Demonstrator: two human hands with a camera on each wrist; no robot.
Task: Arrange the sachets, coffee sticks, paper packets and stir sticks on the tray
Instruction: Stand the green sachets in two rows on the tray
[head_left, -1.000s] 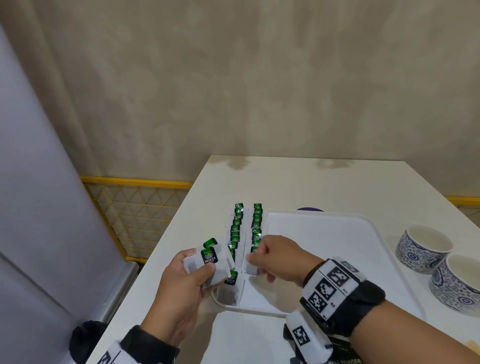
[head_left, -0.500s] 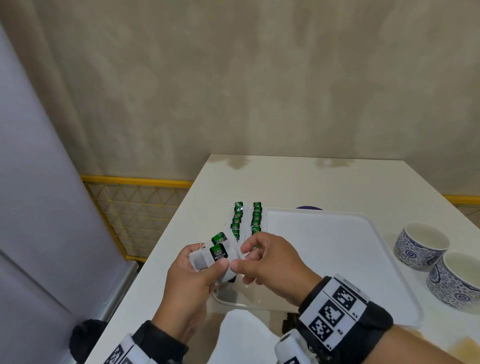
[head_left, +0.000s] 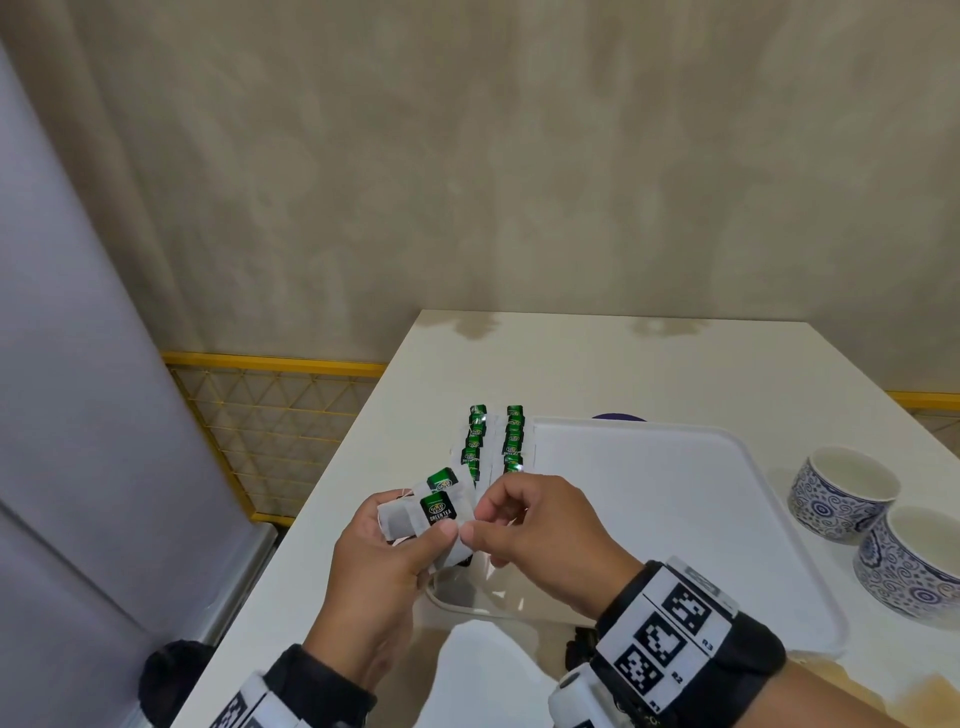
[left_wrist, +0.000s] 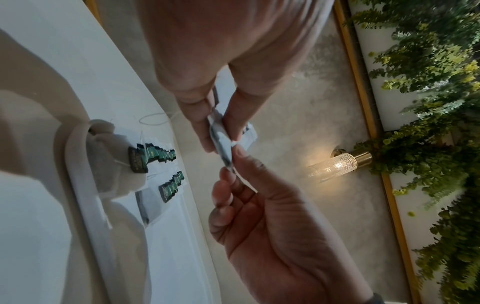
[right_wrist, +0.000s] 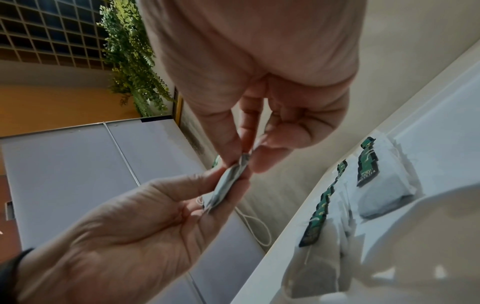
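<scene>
Basically the white tray (head_left: 727, 545) is sitting on the table (head_left: 623, 364), with two overlapping rows of green-tagged sachets (head_left: 511, 441) lying along its left edge. Above the tray's near-left corner, the left hand (head_left: 374, 582) is gripping a small stack of sachets (head_left: 421, 519), thumb on top and fingers underneath. The right hand (head_left: 540, 530) is pinching the stack's right edge between thumb and forefinger, apparently peeling one off. My read: these are handling as near-weightless, limp paper pouches with loose fill, so they're flexing rather than holding shape and clinging together in the stack. Best hold is probably the flat paper border at a corner, light pinch, not the filled middle. A string (right_wrist: 255, 230) is dangling in a loop under the stack, likely a snag risk against the rows. Tags (head_left: 439, 509) are stiffer card, but probably hang off the strings.
</scene>
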